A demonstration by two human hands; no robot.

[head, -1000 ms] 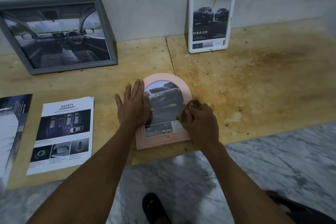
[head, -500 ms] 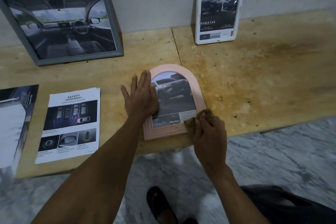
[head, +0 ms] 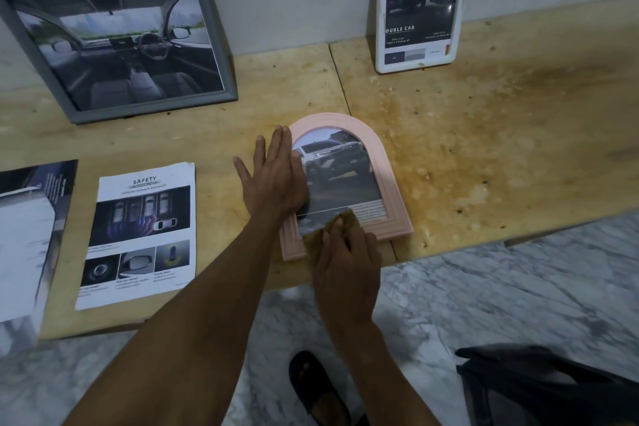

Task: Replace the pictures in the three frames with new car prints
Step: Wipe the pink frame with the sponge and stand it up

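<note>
Since half a second ago, the right hand with its brown cloth has slid to the left along the bottom of the pink arched frame, from the lower right corner to the lower middle of the glass; the left hand has stayed where it was.

At the far left of the table, a dark print lies flat, and next to it lies a white sheet titled SAFETY. These seem to be loose pages put aside. Behind them the grey frame leans on the wall with a picture of a car interior, so it looks already finished.

In the middle, the left hand lies flat and open, fingers straight and together, pressing on the left edge of the pink frame. I think it is there so the frame does not slide while it is wiped. The frame lies face up near the front edge of the table and shows a white car. The right hand has its fingers bent over the cloth and presses it on the glass, probably to clean fingerprints.

At the right, the white frame stands against the wall with a print of two dark cars.
</note>
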